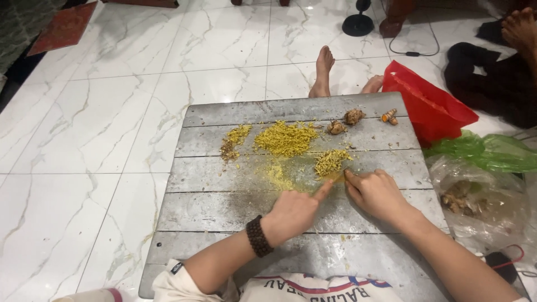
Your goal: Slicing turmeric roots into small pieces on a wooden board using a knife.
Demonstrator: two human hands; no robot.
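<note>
Head view: nearest the camera, both forearms are seen reaching forward over a grey wooden board (pixel 224 207) laid on the white marble floor (pixel 84 140). A dark beaded bracelet (pixel 258 236) is worn on the left wrist. The left hand (pixel 296 211) is held loosely curled with the index finger stretched out, its tip pressed down at the edge of the small chopped pile (pixel 331 162), apparently to steady what is being cut. The right hand (pixel 376 193) is closed around something thin at its fingertips, probably a blade, though too little of it is visible to be sure; whether it is gripped tight cannot be told.

The chopped turmeric is found just beyond the fingertips, near the board's middle: fine, yellow-ochre shreds, with a yellow stain (pixel 279 178) smeared beside them. Further out, a larger heap of chopped pieces (pixel 285 138) and a smaller, browner heap (pixel 235 141) are kept apart, likely sorted by quality. Beyond these, whole knobbly roots (pixel 353 116) and an orange-cut piece (pixel 389 116) are set near the far edge, within reach.

To the right, a clear bag of roots (pixel 464 198), a green bag (pixel 492 151) and a red bag (pixel 430 103) are lying on the floor. A bare foot (pixel 323 70) is visible past the board.
</note>
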